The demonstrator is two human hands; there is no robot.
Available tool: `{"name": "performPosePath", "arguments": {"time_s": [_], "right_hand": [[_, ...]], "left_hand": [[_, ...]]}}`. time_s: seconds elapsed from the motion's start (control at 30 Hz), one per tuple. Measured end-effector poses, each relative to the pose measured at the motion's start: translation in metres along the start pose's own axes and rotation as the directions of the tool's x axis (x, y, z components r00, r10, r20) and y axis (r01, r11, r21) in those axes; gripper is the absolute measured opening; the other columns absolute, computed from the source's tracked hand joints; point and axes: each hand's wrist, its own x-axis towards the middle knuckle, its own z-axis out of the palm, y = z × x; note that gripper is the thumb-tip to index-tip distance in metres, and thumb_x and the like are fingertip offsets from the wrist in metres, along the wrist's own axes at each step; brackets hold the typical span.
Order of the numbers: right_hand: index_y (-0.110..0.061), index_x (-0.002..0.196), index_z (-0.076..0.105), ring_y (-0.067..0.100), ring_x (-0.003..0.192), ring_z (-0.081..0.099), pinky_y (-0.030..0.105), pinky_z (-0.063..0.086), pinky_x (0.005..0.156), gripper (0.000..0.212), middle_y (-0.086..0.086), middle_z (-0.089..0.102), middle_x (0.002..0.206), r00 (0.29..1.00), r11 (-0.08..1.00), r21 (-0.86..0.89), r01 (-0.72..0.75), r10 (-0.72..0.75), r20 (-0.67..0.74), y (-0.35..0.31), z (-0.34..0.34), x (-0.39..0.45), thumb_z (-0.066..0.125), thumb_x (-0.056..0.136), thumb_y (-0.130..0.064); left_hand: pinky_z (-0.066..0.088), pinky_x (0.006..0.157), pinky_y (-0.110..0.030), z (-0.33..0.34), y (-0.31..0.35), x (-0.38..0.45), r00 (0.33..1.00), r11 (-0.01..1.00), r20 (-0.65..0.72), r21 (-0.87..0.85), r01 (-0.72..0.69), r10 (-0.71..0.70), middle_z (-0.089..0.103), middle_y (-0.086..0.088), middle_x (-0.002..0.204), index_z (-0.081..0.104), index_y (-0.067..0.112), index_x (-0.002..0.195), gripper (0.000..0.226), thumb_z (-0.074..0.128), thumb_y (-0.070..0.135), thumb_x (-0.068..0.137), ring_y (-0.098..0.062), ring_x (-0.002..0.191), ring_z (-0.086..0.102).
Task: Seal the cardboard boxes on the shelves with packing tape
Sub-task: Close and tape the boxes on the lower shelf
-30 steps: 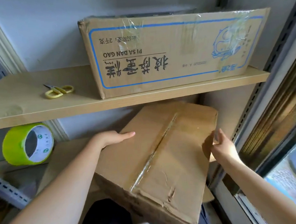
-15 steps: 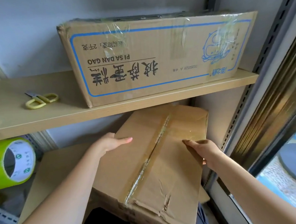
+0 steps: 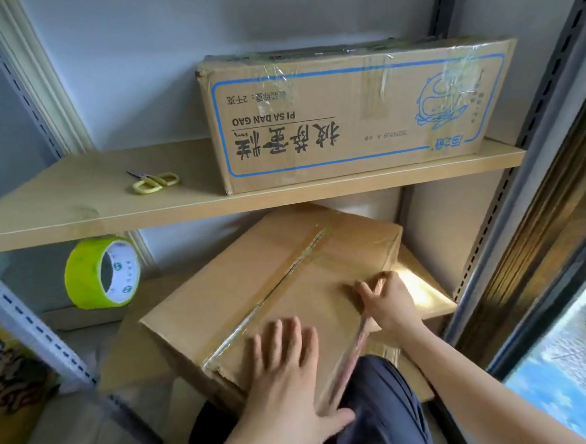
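Cardboard boxes sit on two levels of the shelving, one above the other. At the left, a roll of bright green packing tape (image 3: 102, 273) stands on edge on the lower shelf (image 3: 423, 292), under the front edge of the pale wooden upper shelf (image 3: 78, 207). On that upper shelf, left of centre, lie small yellow-handled scissors (image 3: 153, 181). Right of them, reaching to the shelf's right end, stands a long brown cardboard box with a blue printed border (image 3: 357, 115), its print upside down and clear tape shining over its top edge. Below, a plain brown cardboard box (image 3: 248, 293) lies skewed on the lower shelf, its near corner jutting past the front edge above the person's dark trousers (image 3: 381, 405); a strip of clear tape runs along its centre seam. The left hand (image 3: 290, 369) lies flat on the near part of the box top, fingers straight and slightly spread. The right hand (image 3: 387, 302) grips the box's right-hand edge, fingers curled over it near a glossy strip of tape.
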Motion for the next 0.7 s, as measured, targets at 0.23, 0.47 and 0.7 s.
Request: {"name": "performPosePath", "arguments": {"time_s": [0.23, 0.47, 0.7], "right_hand": [[-0.018, 0.157, -0.009, 0.026, 0.152, 0.002, 0.043, 0.014, 0.123, 0.120, 0.002, -0.010, 0.165, 0.998, 0.999, 0.041, 0.022, -0.024, 0.055, 0.000, -0.028, 0.073, 0.075, 0.079, -0.053], [-0.007, 0.148, 0.030, 0.021, 0.112, 0.053, 0.032, 0.043, 0.097, 0.089, 0.007, 0.053, 0.133, 0.972, 0.918, 0.387, -0.082, -0.012, 0.234, 0.006, -0.026, 0.098, 0.082, 0.079, -0.031], [-0.006, 0.137, 0.039, 0.021, 0.114, 0.060, 0.036, 0.052, 0.096, 0.098, 0.006, 0.058, 0.124, 0.956, 0.886, 0.463, 0.021, -0.154, 0.250, 0.019, -0.051, 0.082, 0.089, 0.065, -0.048]], "left_hand": [[0.003, 0.122, -0.052, 0.005, -0.033, 0.007, 0.993, 0.989, -0.088, 0.117, 0.085, -0.075, -0.004, -0.010, 0.166, 0.002, 0.018, 0.158, 0.092, 0.039, 0.067, 0.090, -0.025, 0.153, -0.005], [0.015, 0.116, -0.059, 0.041, -0.053, -0.035, 0.734, 0.869, -0.477, -0.367, 0.332, -0.483, -0.006, -0.024, 0.163, 0.016, 0.020, 0.158, 0.132, 0.051, 0.093, 0.054, -0.047, 0.148, 0.007], [0.050, 0.096, -0.038, 0.058, -0.040, -0.064, 0.597, 0.238, -0.102, -0.959, 0.153, -0.796, 0.067, 0.023, 0.112, 0.056, 0.035, 0.129, 0.094, 0.070, 0.085, 0.050, -0.009, 0.111, 0.061]]}}
